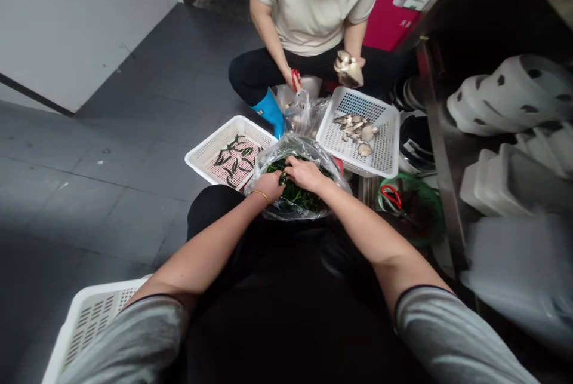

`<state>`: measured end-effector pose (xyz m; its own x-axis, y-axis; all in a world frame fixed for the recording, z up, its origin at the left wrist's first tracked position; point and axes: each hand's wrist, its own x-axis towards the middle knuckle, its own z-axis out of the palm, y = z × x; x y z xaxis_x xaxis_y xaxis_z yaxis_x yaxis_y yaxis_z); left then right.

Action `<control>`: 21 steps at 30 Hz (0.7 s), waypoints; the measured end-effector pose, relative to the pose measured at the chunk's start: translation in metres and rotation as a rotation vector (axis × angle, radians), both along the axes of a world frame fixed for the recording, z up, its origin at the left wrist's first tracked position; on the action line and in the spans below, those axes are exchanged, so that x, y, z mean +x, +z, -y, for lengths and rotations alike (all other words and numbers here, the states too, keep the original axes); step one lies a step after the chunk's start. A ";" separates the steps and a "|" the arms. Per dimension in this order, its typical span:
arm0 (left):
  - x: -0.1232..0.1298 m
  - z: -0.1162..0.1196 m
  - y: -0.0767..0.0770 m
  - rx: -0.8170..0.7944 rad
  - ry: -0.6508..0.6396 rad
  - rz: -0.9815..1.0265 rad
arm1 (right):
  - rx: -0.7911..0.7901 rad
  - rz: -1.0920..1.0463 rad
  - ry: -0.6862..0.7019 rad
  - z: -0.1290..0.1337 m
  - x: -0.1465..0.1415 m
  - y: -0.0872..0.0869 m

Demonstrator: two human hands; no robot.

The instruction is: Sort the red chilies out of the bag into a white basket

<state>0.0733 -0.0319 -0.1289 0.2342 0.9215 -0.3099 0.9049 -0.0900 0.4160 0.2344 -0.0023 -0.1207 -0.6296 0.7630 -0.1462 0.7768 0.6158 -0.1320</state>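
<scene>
In front of my lap stands a clear plastic bag (pixel 333 193) filled with long green peppers (pixel 299 196). My left hand (pixel 270 186) is over its left side, fingers closed on a dark green pepper (pixel 283 178). From the right, my right hand (pixel 305 174) meets it, its thumb and fingertips pinched at the same pepper. Just left of the bag, a white perforated basket (pixel 203 160) holds several green peppers (pixel 235 160) lying loose on its bottom.
Opposite sits a co-worker (pixel 322 8) holding mushrooms (pixel 349 68) and red-handled scissors (pixel 296 79). A second white basket (pixel 389 133) carries mushroom pieces. Red-handled scissors (pixel 391 196) rest in a green basket (pixel 430 193) beside a metal shelf with white containers (pixel 514 175).
</scene>
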 end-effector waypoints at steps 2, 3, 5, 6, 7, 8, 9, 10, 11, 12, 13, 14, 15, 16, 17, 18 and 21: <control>-0.001 -0.001 -0.001 0.010 0.007 0.009 | -0.019 0.025 0.021 -0.004 -0.003 0.004; -0.001 -0.001 -0.002 0.016 0.006 0.015 | -0.021 0.028 0.021 -0.005 -0.003 0.009; -0.001 -0.003 -0.002 0.030 -0.016 0.032 | -0.009 0.026 0.010 -0.003 -0.001 0.021; -0.001 -0.003 -0.002 0.043 -0.029 0.047 | 0.002 0.021 0.003 -0.002 0.001 0.027; -0.001 -0.004 0.000 0.065 -0.040 0.067 | 0.008 0.013 -0.008 -0.001 0.003 0.033; -0.002 -0.005 0.001 0.094 -0.051 0.091 | 0.006 0.001 -0.019 -0.001 0.006 0.037; -0.002 -0.005 0.004 0.128 -0.061 0.115 | -0.011 -0.021 -0.029 -0.001 0.009 0.041; -0.003 -0.005 0.007 0.162 -0.074 0.143 | -0.047 -0.062 -0.042 -0.001 0.012 0.043; -0.005 -0.005 0.010 0.194 -0.093 0.182 | -0.107 -0.133 -0.063 -0.001 0.016 0.044; -0.007 -0.005 0.013 0.217 -0.120 0.238 | -0.192 -0.236 -0.093 0.001 0.019 0.044; -0.009 -0.005 0.017 0.229 -0.151 0.313 | -0.297 -0.374 -0.130 0.003 0.022 0.043; -0.012 -0.004 0.020 0.231 -0.179 0.402 | -0.410 -0.539 -0.173 0.006 0.025 0.041; -0.014 -0.004 0.023 0.222 -0.196 0.498 | -0.518 -0.718 -0.220 0.010 0.027 0.039; -0.016 -0.003 0.025 0.199 -0.198 0.591 | -0.609 -0.890 -0.262 0.014 0.029 0.036; -0.018 -0.003 0.026 0.159 -0.182 0.674 | -0.673 -1.037 -0.291 0.018 0.031 0.034; -0.019 -0.002 0.027 0.095 -0.145 0.747 | -0.713 -1.135 -0.309 0.021 0.031 0.032; -0.022 0.000 0.027 -0.182 0.068 0.979 | -0.720 -1.039 -0.349 0.024 0.025 0.025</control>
<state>0.0512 -0.0316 -0.1015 0.4102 0.9003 -0.1458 0.1561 0.0882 0.9838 0.2589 -0.0267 -0.0959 -0.4806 0.8630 -0.1559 0.2174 -0.0549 -0.9745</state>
